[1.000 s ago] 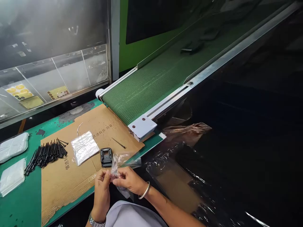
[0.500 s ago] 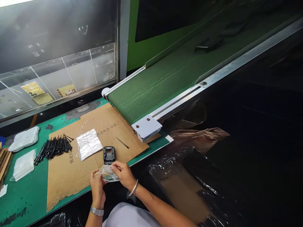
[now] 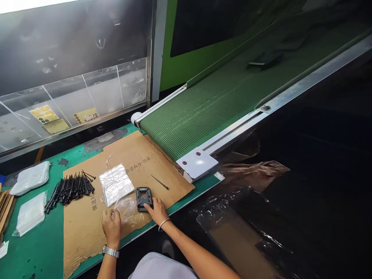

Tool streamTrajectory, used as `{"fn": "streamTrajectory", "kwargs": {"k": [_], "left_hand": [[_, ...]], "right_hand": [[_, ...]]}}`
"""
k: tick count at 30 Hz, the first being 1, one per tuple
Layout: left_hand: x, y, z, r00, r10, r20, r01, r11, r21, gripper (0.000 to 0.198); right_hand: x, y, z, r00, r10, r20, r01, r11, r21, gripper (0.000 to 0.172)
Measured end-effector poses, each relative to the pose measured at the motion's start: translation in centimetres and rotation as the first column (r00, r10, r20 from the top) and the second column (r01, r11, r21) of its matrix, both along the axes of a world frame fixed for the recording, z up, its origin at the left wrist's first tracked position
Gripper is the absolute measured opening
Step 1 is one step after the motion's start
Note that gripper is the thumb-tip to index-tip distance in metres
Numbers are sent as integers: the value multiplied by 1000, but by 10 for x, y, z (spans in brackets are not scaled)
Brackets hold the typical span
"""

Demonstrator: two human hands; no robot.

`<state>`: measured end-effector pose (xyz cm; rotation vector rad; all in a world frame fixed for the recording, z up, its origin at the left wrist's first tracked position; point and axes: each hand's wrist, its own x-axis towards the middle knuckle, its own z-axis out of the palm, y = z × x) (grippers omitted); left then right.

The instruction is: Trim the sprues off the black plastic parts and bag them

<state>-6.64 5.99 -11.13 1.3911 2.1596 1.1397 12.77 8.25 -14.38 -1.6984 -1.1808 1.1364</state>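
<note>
My left hand [image 3: 111, 226], with a metal watch at the wrist, pinches the edge of a clear plastic bag [image 3: 127, 209] over the cardboard sheet [image 3: 84, 236]. To its right, my right hand [image 3: 157, 211] has its thumb and fingers on the near end of a black plastic part [image 3: 143, 198] with a square opening. That part lies on the cardboard. Just beyond the bag is a stack of clear plastic bags [image 3: 116, 184]. A single black pin-like piece [image 3: 159, 181] lies farther right, and a heap of similar black pieces [image 3: 69, 188] sits at the left.
A green conveyor belt [image 3: 197, 120] slopes up to the right from the table, its white end bracket [image 3: 199, 162] by the cardboard. Two white bag stacks [image 3: 31, 209] lie on the green table [image 3: 52, 248] at left. More black parts [image 3: 266, 59] rest up the belt.
My right hand has left the bag and moved right onto the black plastic part. The left hand has kept the bag and shifted left. The view has moved slightly.
</note>
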Motion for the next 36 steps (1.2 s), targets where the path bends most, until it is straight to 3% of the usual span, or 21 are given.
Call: {"fn": "streamTrajectory", "kwargs": {"k": [4, 7, 10, 14, 16, 20, 24, 28, 32, 36], "left_hand": [[1, 4, -10, 999, -34, -15, 33, 998, -62, 17], [5, 4, -16, 999, -43, 5, 44, 993, -110, 18], [9, 4, -21, 996, -77, 49, 83, 988, -127, 19], [14, 5, -27, 960, -224, 166, 246, 961, -124, 35], [16, 2, -32, 931, -295, 214, 326, 937, -123, 42], [20, -20, -40, 926, -338, 170, 362, 921, -142, 37], [27, -37, -43, 960, -279, -39, 269, 949, -162, 33], [30, -21, -40, 932, -252, -260, 222, 965, -140, 40], [33, 4, -34, 828, -449, -337, 427, 893, -142, 28], [43, -1, -21, 684, -621, -383, 629, 768, -120, 28]], "right_hand": [[9, 0, -18, 990, -13, -144, 3, 998, -68, 31], [25, -10, -11, 947, 6, -321, -42, 993, -107, 47], [34, -26, 4, 863, 78, -498, -178, 972, -157, 59], [21, -39, 9, 752, 128, -646, -350, 909, -226, 60], [11, -38, 3, 744, 89, -662, -335, 907, -254, 55], [-6, -36, -17, 792, -59, -607, -150, 946, -288, 43], [-18, -43, -32, 848, -106, -518, -45, 962, -271, 40], [-21, -49, -36, 896, -58, -440, -55, 969, -240, 41], [-15, -46, -28, 900, 9, -436, -79, 987, -142, 31], [-13, -39, -18, 875, -1, -485, -36, 997, -67, 33]]}}
